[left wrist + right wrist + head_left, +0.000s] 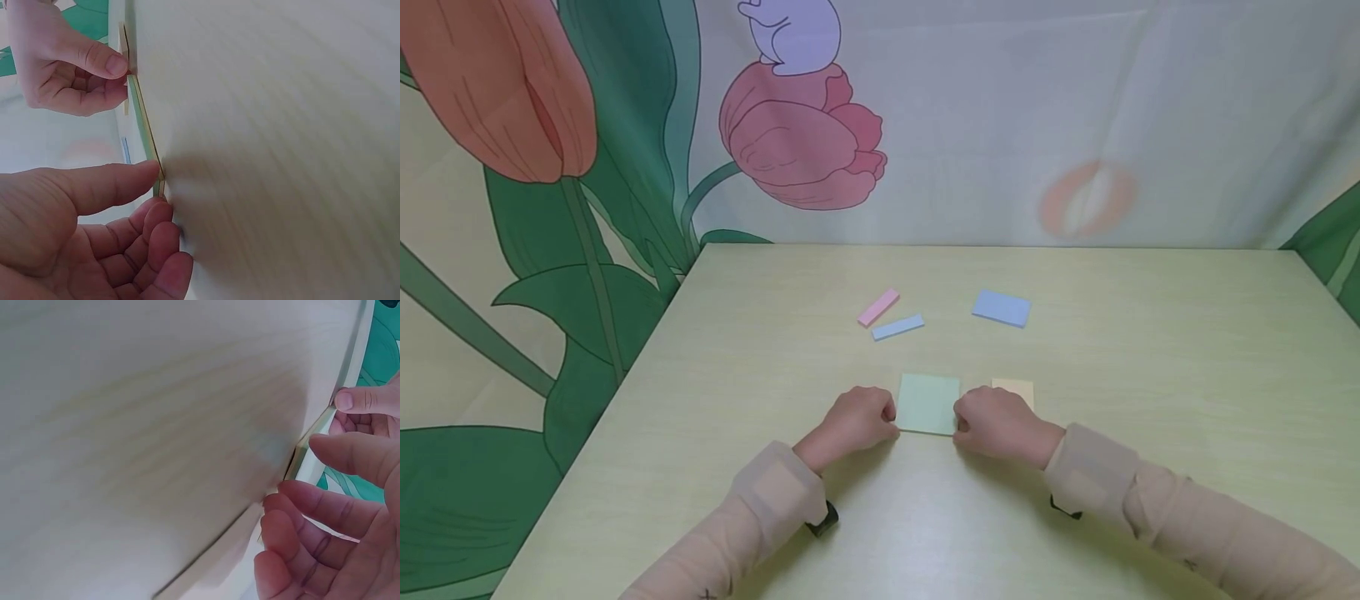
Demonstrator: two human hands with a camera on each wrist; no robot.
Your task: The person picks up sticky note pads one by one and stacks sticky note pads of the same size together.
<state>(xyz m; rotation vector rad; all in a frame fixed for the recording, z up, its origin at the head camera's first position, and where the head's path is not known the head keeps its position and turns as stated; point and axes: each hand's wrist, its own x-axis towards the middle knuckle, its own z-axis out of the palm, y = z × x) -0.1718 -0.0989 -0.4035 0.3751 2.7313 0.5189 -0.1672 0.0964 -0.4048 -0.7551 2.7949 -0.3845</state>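
Observation:
A thin light green square lies near the middle of the table between the two hands. At its left edge, the left hand pinches it between thumb and curled fingers. The right hand holds the opposite edge in the same way. In the left wrist view the green square shows edge-on, with a yellowish layer along its underside. Just behind the right hand, a pale yellow piece is partly covered by that hand.
Farther back on the table lie a pink strip, a light blue strip and a blue rectangle. A curtain printed with flowers hangs behind the table's far edge.

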